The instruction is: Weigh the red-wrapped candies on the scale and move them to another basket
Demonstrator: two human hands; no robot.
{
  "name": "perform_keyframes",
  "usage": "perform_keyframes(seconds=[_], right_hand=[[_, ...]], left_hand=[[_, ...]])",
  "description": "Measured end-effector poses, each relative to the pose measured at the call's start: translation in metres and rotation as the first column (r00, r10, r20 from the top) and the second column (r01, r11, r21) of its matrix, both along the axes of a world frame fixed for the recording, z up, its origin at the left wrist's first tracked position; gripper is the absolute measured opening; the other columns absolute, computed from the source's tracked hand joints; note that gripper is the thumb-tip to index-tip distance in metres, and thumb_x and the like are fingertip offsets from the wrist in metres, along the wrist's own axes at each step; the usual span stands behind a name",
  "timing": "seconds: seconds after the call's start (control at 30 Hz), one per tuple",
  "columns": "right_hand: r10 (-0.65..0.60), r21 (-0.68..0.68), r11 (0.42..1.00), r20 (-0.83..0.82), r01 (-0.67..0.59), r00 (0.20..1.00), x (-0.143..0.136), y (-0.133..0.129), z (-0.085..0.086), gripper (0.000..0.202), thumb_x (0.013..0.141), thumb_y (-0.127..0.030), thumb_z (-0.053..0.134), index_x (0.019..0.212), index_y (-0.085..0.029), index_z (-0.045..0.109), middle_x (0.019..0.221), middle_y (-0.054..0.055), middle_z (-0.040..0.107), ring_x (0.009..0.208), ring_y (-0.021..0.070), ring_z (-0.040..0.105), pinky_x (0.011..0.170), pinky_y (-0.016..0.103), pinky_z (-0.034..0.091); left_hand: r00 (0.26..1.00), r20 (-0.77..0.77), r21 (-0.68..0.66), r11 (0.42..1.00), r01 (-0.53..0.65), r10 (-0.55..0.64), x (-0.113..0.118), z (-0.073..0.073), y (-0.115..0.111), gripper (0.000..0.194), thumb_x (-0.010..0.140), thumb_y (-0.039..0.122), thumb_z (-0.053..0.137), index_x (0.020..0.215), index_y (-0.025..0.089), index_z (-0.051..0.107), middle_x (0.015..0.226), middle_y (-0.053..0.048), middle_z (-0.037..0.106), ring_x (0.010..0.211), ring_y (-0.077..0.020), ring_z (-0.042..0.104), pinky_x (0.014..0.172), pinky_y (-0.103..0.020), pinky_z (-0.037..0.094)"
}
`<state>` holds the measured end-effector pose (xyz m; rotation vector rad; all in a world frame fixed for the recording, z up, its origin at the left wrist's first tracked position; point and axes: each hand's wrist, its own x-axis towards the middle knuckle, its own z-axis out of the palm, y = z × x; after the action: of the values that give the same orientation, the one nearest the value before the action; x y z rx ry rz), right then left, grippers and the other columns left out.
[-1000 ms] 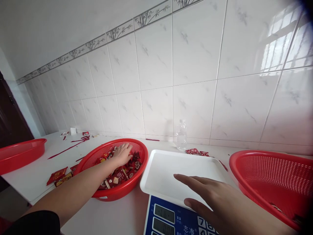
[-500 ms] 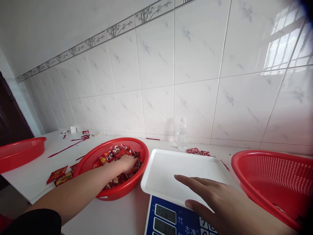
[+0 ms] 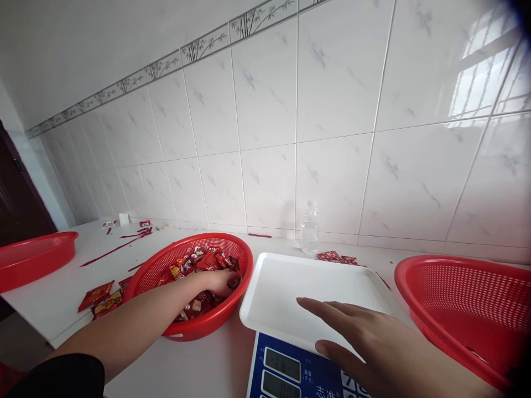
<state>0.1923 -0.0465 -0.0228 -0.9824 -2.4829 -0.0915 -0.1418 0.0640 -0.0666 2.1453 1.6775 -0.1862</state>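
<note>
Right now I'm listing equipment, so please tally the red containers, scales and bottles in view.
Red containers: 3
Scale: 1
Clear bottle: 1
Total: 5

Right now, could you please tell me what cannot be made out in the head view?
In the head view:
Left hand: fingertips hidden among packets in the middle basket, so any grip is unclear.
Scale: lower keys cut off by the bottom edge, others covered by the right hand.
Its readings: too faint.
Right basket: right end cut off by the edge.
</note>
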Motion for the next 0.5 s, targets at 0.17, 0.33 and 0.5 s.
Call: perform_keyframes(seconds=[0.17,0.33,0.5], right_hand=[[0.001,0.012,1.0,-0.002,-0.001,1.0,0.001,0.001,-0.002,0.045,0.087,-0.028,0.059,0.131,-0.03,0.058,0.108,0.004,0.075,0.086,0.0258,0.074,0.067,0.037,0.063],[0.004,-0.007,1.0,-0.027,-0.004,1.0,0.001,0.0,-0.001,0.044,0.085,-0.026,0.061,0.129,-0.029,0.06,0.107,0.006,0.075,0.086,0.0256,0.074,0.068,0.035,0.062],[0.002,-0.013,1.0,-0.026,-0.003,1.0,0.001,0.001,-0.003,0.045,0.085,-0.026,0.06,0.13,-0.03,0.059,0.107,0.005,0.075,0.086,0.026,0.074,0.067,0.036,0.062]], left_hand=[[1.0,-0.021,-0.007,1.0,-0.017,0.017,0.001,0.0,0.002,0.077,0.067,0.028,0.07,0.139,0.021,0.044,0.141,-0.014,0.05,0.12,-0.0348,0.054,0.096,-0.041,0.047],[0.994,-0.087,-0.061,0.996,-0.068,0.063,0.001,0.007,0.001,0.067,0.07,0.036,0.066,0.133,0.022,0.052,0.141,-0.015,0.049,0.117,-0.0375,0.056,0.095,-0.044,0.047],[0.993,-0.1,-0.097,0.993,-0.073,0.063,0.003,0.011,-0.002,0.071,0.062,0.032,0.07,0.131,0.019,0.055,0.143,-0.019,0.046,0.112,-0.0408,0.059,0.088,-0.046,0.051]])
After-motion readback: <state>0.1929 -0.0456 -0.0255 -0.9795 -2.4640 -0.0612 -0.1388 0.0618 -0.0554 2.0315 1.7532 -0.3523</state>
